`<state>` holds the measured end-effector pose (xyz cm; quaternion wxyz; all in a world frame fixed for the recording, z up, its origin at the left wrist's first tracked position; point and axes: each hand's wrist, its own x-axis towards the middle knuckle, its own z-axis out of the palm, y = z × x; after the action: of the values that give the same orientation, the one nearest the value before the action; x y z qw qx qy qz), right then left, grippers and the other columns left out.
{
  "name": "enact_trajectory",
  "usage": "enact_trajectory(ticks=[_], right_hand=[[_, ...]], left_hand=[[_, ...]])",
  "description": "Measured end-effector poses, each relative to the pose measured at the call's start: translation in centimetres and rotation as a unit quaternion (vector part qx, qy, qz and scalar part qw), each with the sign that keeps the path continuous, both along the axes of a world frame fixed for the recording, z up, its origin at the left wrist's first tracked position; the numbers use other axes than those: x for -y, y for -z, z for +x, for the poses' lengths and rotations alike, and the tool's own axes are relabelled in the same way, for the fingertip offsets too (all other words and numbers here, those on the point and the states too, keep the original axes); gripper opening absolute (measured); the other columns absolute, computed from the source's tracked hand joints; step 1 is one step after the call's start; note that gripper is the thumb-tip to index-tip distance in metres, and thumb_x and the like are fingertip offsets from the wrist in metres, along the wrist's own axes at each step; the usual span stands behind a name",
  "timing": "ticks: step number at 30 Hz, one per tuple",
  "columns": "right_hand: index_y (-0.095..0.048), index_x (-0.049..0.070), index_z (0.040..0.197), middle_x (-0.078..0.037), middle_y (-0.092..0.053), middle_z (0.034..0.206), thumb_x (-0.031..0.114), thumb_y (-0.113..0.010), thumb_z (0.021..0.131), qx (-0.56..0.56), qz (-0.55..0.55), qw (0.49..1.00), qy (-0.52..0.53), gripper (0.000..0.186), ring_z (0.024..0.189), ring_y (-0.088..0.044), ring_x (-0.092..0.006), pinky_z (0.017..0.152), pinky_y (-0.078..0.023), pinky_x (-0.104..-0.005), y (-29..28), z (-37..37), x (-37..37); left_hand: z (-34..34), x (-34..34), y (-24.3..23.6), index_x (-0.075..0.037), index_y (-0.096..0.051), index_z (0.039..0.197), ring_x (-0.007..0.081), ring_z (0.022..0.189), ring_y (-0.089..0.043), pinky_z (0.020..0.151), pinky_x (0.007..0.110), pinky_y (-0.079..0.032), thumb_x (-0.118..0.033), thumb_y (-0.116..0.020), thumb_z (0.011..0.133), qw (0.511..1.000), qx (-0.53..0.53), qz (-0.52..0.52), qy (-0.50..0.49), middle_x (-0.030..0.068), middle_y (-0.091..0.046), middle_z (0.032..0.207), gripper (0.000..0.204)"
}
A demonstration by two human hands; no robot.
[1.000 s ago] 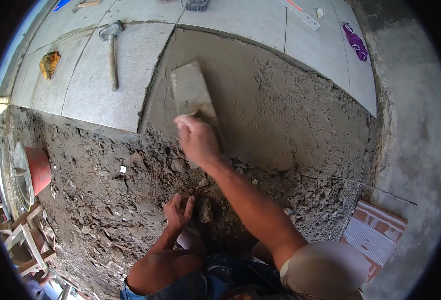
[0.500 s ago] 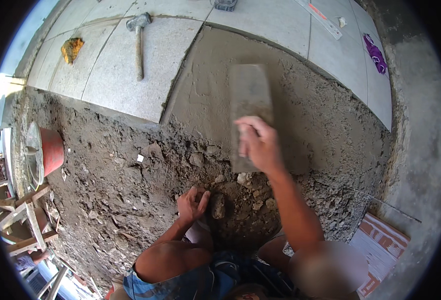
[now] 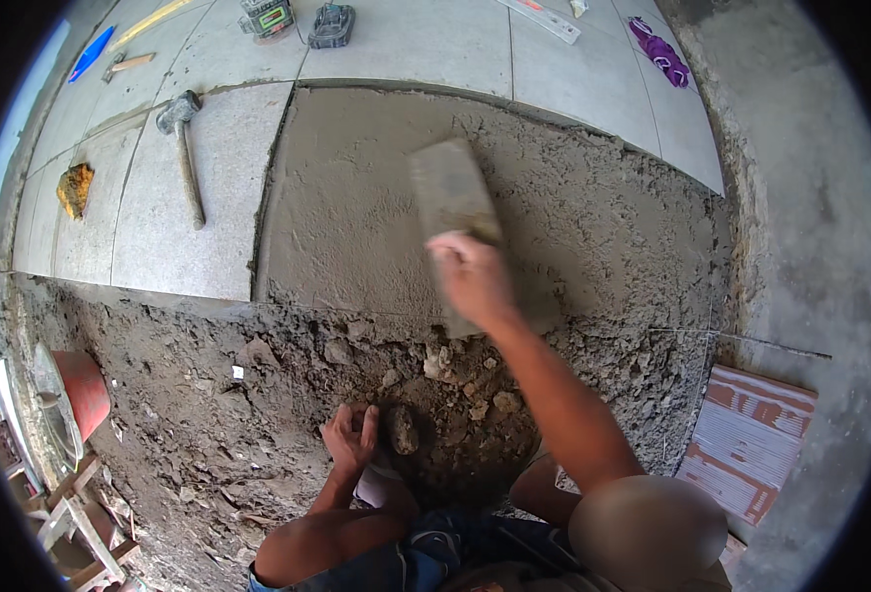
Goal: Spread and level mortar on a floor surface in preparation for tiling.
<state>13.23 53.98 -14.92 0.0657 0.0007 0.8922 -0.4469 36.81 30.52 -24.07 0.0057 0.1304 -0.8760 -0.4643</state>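
Note:
My right hand (image 3: 470, 281) grips a long flat rectangular float (image 3: 452, 178) from above. The float lies on a bed of wet grey mortar (image 3: 346, 168), tilted with its far end to the left, and some mortar sits on its back. My left hand (image 3: 349, 436) rests low by my leg, fingers loosely bent and thumb apart, with nothing visible in it. Beside it lies a stone (image 3: 403, 430) among rubble. Left of the mortar, a mallet (image 3: 187, 158) with a wooden handle lies on a pale floor tile (image 3: 223, 197).
Rough rubble ground (image 3: 189, 365) lies this side of the mortar. A red bucket (image 3: 85, 395) lies tipped at left. A brown-and-white tile (image 3: 749, 439) is at lower right. A taut string (image 3: 643, 329) edges the bed. Battery packs (image 3: 332, 26) and purple cloth (image 3: 659, 54) lie on far tiles.
The float has turned, its far end swinging left, and it has shifted left over the mortar in my right hand. The view has moved, bringing more far tiles in. My left hand stays low.

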Motion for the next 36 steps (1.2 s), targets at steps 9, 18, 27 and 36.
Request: enact_trajectory(ticks=[9,18,27,36], right_hand=[[-0.065,0.007,0.126,-0.004,-0.061,0.077,0.024,-0.060,0.104,0.056,-0.124,0.983,0.126,0.029,0.054,-0.055,-0.0094,0.048,-0.046,-0.0268,-3.6,1.9,-14.0],[-0.055,-0.002,0.133,-0.006,-0.060,0.065,0.040,-0.064,0.102,0.033,0.052,0.918,0.391,0.053,0.043,-0.054,-0.0164,0.041,-0.045,-0.0349,-2.8,3.0,-25.5],[-0.061,-0.006,0.102,-0.012,-0.062,0.062,0.042,-0.057,0.102,0.088,0.078,0.934,0.339,0.048,0.042,-0.059,-0.0245,0.044,-0.048,-0.0399,-0.4,-2.5,-26.3],[-0.065,0.012,0.114,0.003,-0.049,0.061,0.037,-0.060,0.104,0.100,-0.127,0.943,0.290,0.028,0.044,-0.045,-0.0087,0.038,-0.038,-0.0283,0.1,-1.7,-24.0]], left_hand=[[0.0,-0.4,0.0,-0.004,-0.070,0.085,0.0193,0.049,-0.060,0.051,0.032,-0.048,-0.015,-0.078,0.088,0.999,0.010,0.024,0.019,0.0074,-0.061,0.059,0.014],[-0.3,0.1,-0.6,-0.003,-0.068,0.083,0.0193,0.052,-0.060,0.054,0.033,-0.049,-0.017,-0.077,0.090,0.999,0.036,0.019,0.019,0.0091,-0.063,0.060,0.018],[-0.3,-0.6,-0.6,0.000,-0.064,0.086,0.0150,0.054,-0.056,0.055,0.031,-0.046,-0.017,-0.074,0.092,0.997,0.045,0.044,0.054,0.0081,-0.061,0.062,0.020],[-1.0,0.1,-1.1,-0.009,-0.069,0.087,0.0340,0.064,-0.069,0.058,0.042,-0.054,-0.032,-0.076,0.090,0.995,0.073,-0.025,0.056,0.0143,-0.068,0.071,0.024]])
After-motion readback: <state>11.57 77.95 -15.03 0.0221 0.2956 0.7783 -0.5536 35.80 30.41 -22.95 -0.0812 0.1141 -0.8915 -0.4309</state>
